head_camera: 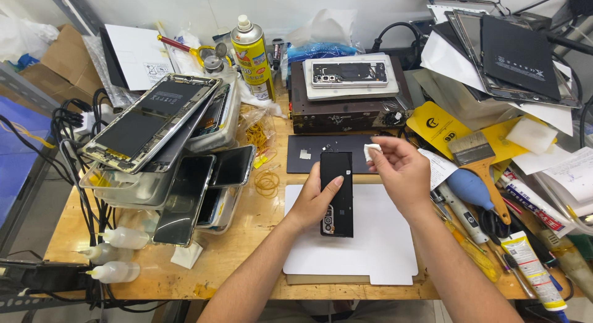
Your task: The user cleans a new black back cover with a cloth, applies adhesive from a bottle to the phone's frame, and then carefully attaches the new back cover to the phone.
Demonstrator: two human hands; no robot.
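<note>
A wooden bench (247, 261) fills most of the view. Its top is light brown, with marks and scratches on it. Behind the bench is a plain white wall (204, 5). The light is bright and even, and shadows are soft. On the far left, a grey metal rack (28, 91) stands beside the bench, with a brown cardboard box (58, 67) at the back. Below the bench's front edge, a bit of pale floor (37, 224) shows on the left.

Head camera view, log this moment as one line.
left hand: holds black phone upright over white sheet | right hand: pinches small white pad by phone top | bench: wooden, cluttered
</note>
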